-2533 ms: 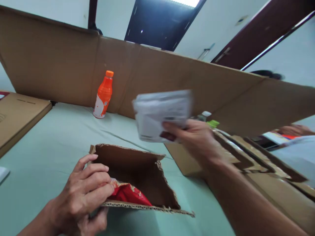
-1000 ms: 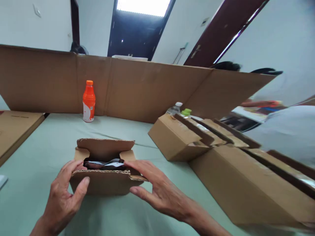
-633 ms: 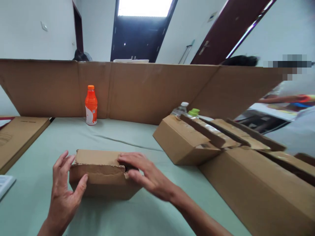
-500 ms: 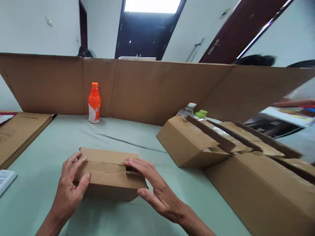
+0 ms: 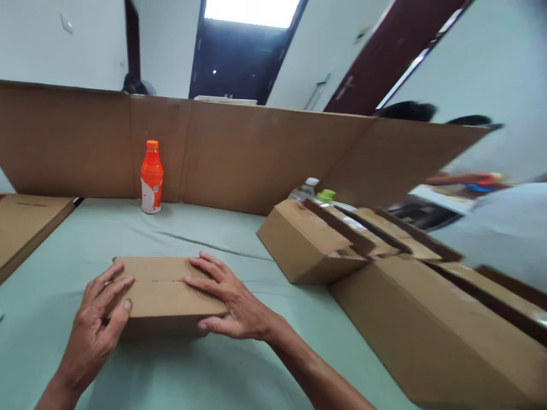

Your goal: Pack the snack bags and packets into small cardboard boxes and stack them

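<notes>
A small brown cardboard box (image 5: 162, 299) rests on the green tabletop, its top flaps lying down and meeting along a seam. My left hand (image 5: 98, 313) lies over the box's left end, fingers apart, with the thumb near the front top edge. On the right part of the lid, my right hand (image 5: 228, 296) is spread, its fingertips touching the flaps near the seam and its thumb by the front edge. Neither hand is closed around anything. The inside of the box is hidden.
An orange bottle (image 5: 151, 176) stands at the back before a cardboard screen (image 5: 256, 156). To the right are larger open cartons (image 5: 419, 313), with a clear bottle (image 5: 306, 189) and a green cap (image 5: 326, 195) behind. Flat cardboard (image 5: 29, 228) lies left. A person's arm (image 5: 453, 179) shows beyond the screen.
My right hand has moved left across the lid, and the raised flap at the right end now lies down. The view has shifted slightly to the right.
</notes>
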Tool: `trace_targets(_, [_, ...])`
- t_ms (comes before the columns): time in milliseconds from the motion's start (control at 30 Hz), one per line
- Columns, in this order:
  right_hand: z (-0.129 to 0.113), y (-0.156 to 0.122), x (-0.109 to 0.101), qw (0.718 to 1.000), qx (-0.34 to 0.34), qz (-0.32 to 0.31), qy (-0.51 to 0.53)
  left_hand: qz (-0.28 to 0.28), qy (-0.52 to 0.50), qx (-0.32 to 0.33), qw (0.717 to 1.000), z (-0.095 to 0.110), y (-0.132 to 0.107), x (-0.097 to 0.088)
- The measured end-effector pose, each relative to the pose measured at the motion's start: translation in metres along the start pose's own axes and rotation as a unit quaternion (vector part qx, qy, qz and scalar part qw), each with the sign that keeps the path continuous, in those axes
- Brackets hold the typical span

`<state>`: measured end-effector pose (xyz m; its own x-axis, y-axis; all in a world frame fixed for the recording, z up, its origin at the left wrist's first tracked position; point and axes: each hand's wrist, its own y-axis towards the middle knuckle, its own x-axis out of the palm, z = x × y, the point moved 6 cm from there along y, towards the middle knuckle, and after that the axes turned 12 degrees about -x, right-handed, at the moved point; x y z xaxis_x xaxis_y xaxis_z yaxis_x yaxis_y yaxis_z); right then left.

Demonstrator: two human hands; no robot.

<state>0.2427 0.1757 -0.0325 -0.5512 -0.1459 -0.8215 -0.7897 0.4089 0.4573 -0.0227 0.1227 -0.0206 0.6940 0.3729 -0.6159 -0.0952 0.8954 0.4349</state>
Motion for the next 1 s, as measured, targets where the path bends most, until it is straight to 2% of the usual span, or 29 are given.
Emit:
trace_targets(133, [0.002,0.001,-0.011,1.000,0.010,-0.018,-0.007,-0.005,0.001,0.020,1.000,-0.001,0.009,0.003])
trace_targets(233, [0.008,-0.009,-0.024,0.999,0.031,-0.017,-0.004,-0.021,-0.021,0.033,0.999,0.007,0.021,0.020])
trace_targets(333, [0.004,-0.039,-0.040,0.998,0.057,0.025,-0.024,-0.058,-0.058,0.041,0.996,0.024,0.031,0.051])
trace_targets(467, [-0.025,-0.115,-0.059,0.980,0.136,0.101,-0.105,-0.159,-0.121,0.027,0.979,0.056,0.026,0.107])
trace_targets(533, [-0.041,-0.161,-0.070,0.952,0.203,0.145,-0.179,-0.224,-0.149,0.004,0.963,0.068,0.014,0.133])
trace_targets(567, [-0.047,-0.185,-0.076,0.929,0.239,0.169,-0.227,-0.259,-0.159,-0.006,0.953,0.072,0.005,0.144])
trace_targets(667, [-0.058,-0.244,-0.094,0.831,0.337,0.226,-0.379,-0.336,-0.169,-0.033,0.926,0.074,-0.022,0.169])
trace_targets(733, [-0.054,-0.266,-0.101,0.772,0.388,0.238,-0.444,-0.358,-0.164,-0.032,0.919,0.069,-0.038,0.178])
trace_targets(800, [-0.046,-0.275,-0.106,0.735,0.425,0.239,-0.471,-0.368,-0.152,-0.009,0.917,0.061,-0.049,0.181])
trace_targets(867, [-0.043,-0.270,-0.109,0.717,0.441,0.238,-0.485,-0.382,-0.134,0.015,0.914,0.052,-0.057,0.181])
trace_targets(933, [-0.053,-0.258,-0.113,0.697,0.430,0.249,-0.517,-0.395,-0.120,0.021,0.911,0.043,-0.064,0.177])
trace_targets(1000, [-0.075,-0.242,-0.114,0.683,0.388,0.285,-0.549,-0.393,-0.128,0.007,0.911,0.039,-0.069,0.170])
